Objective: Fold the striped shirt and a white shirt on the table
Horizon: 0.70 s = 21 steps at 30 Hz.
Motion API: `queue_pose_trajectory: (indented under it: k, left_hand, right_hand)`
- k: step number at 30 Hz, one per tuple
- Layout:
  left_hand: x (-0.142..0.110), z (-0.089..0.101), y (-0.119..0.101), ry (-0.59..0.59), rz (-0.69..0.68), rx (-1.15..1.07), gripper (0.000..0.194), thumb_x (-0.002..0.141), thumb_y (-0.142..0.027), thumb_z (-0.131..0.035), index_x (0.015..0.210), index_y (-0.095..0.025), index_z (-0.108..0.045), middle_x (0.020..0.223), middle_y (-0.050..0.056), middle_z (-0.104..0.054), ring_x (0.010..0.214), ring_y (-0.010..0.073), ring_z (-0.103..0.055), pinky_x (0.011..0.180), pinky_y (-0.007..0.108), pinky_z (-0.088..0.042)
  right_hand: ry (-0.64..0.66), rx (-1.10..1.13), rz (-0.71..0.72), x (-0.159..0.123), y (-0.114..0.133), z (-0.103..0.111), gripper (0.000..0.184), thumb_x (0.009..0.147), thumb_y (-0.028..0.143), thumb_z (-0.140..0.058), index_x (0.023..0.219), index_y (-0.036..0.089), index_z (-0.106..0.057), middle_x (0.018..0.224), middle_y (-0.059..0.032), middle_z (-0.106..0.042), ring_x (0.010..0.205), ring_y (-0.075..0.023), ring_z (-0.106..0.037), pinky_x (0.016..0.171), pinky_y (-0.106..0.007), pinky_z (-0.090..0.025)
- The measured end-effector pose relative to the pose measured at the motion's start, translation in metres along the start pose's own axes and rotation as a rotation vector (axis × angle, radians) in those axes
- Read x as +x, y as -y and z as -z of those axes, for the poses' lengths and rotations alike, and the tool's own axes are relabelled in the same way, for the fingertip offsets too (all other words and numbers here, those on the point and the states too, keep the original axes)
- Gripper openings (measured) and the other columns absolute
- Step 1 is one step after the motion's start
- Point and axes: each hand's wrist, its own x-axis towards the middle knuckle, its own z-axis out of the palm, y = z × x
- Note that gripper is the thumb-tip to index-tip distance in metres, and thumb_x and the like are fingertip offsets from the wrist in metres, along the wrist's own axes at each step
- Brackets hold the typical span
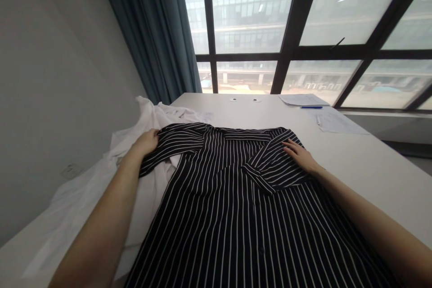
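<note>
A black shirt with white stripes (216, 207) lies spread on the white table, its collar end away from me and its lower part running out of view below. My left hand (146, 143) is closed on the upper edge of the left sleeve, which extends out to the left over white cloth. The right sleeve is folded inward across the shirt's front, its cuff near the middle. On that folded sleeve, close to the shoulder, my right hand (301, 156) rests with its fingers stretched out.
White cloth (148, 216) is heaped along the table's left side, by the wall. Papers (340, 121) and a blue pen (311, 107) lie at the back right of the table (381, 171). Behind stand a blue curtain (162, 31) and dark-framed windows.
</note>
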Motion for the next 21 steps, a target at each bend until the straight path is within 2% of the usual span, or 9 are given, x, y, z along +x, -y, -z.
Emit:
queue_pose_trajectory:
  k: [3,6,9,12,15,17,18,19,21]
  left_hand:
    - [-0.008,0.001,0.026,-0.015,0.196,0.036,0.038,0.082,-0.042,-0.037,0.1,-0.018,-0.059,0.094,0.013,-0.07,0.104,0.0381,-0.062,0.091,0.053,-0.046]
    - [-0.009,0.01,0.028,-0.112,0.211,0.026,0.024,0.081,-0.044,-0.043,0.085,-0.024,-0.055,0.077,0.007,-0.066,0.097,0.0354,-0.062,0.082,0.047,-0.048]
    - [-0.009,0.027,-0.005,-0.316,0.143,-0.021,0.016,0.083,-0.04,-0.047,0.078,-0.025,-0.049,0.071,0.005,-0.06,0.093,0.0321,-0.062,0.077,0.04,-0.046]
    - [-0.018,0.038,-0.069,-0.402,0.034,-0.118,0.018,0.089,-0.04,-0.045,0.085,-0.024,-0.051,0.074,0.003,-0.058,0.088,0.0274,-0.062,0.076,0.038,-0.045]
    - [-0.036,0.032,-0.136,-0.123,-0.136,-0.269,0.025,0.09,-0.044,-0.047,0.094,-0.022,-0.057,0.07,-0.001,-0.06,0.07,0.0191,-0.063,0.066,0.032,-0.048]
    - [-0.048,0.021,-0.167,0.271,-0.266,-0.485,0.036,0.092,-0.049,-0.045,0.106,-0.019,-0.058,0.084,0.004,-0.068,0.074,0.0184,-0.066,0.067,0.031,-0.051]
    - [-0.051,0.015,-0.175,0.388,-0.288,-0.551,0.038,0.092,-0.051,-0.044,0.109,-0.019,-0.058,0.093,0.006,-0.069,0.078,0.0185,-0.068,0.069,0.031,-0.053]
    - [-0.053,0.008,-0.179,0.45,-0.307,-0.582,0.039,0.093,-0.05,-0.044,0.112,-0.019,-0.058,0.1,0.008,-0.069,0.081,0.0188,-0.069,0.072,0.032,-0.054]
    - [-0.052,-0.006,-0.176,0.423,-0.308,-0.51,0.036,0.094,-0.044,-0.042,0.113,-0.018,-0.059,0.107,0.009,-0.069,0.088,0.0197,-0.069,0.081,0.035,-0.054]
  right_hand:
    - [-0.068,0.164,-0.015,-0.001,0.002,0.013,0.049,0.093,0.054,-0.038,0.12,0.025,-0.067,0.146,-0.0065,-0.049,0.135,-0.0282,-0.044,0.114,-0.047,-0.031]
    - [-0.175,0.322,-0.035,-0.005,0.011,0.024,0.048,0.091,0.055,-0.041,0.115,0.024,-0.069,0.143,-0.007,-0.053,0.135,-0.0293,-0.043,0.117,-0.049,-0.025]
    - [-0.224,0.483,-0.025,-0.013,0.036,0.026,0.047,0.087,0.058,-0.048,0.11,0.024,-0.071,0.142,-0.0071,-0.053,0.136,-0.0298,-0.04,0.118,-0.05,-0.02]
    - [-0.133,0.673,0.006,-0.024,0.076,0.018,0.049,0.088,0.061,-0.046,0.113,0.026,-0.069,0.142,-0.0063,-0.053,0.133,-0.0287,-0.044,0.111,-0.05,-0.033]
    - [0.069,0.845,0.016,-0.041,0.123,0.009,0.056,0.094,0.065,-0.031,0.126,0.03,-0.06,0.137,-0.0079,-0.058,0.118,-0.0276,-0.059,0.097,-0.051,-0.048]
    - [0.342,1.066,-0.064,-0.054,0.149,0.004,0.061,0.093,0.068,-0.029,0.136,0.03,-0.05,0.139,-0.0113,-0.056,0.114,-0.0279,-0.061,0.095,-0.052,-0.049]
    - [0.455,1.166,-0.126,-0.06,0.159,0.003,0.064,0.092,0.069,-0.03,0.14,0.029,-0.045,0.14,-0.0126,-0.054,0.114,-0.0281,-0.061,0.096,-0.052,-0.048]
    - [0.533,1.232,-0.177,-0.065,0.166,0.001,0.066,0.092,0.069,-0.032,0.143,0.028,-0.041,0.14,-0.0134,-0.053,0.115,-0.028,-0.061,0.098,-0.052,-0.046]
    - [0.59,1.249,-0.241,-0.074,0.172,-0.002,0.067,0.09,0.065,-0.042,0.146,0.028,-0.036,0.138,-0.0132,-0.054,0.119,-0.0272,-0.057,0.103,-0.051,-0.042]
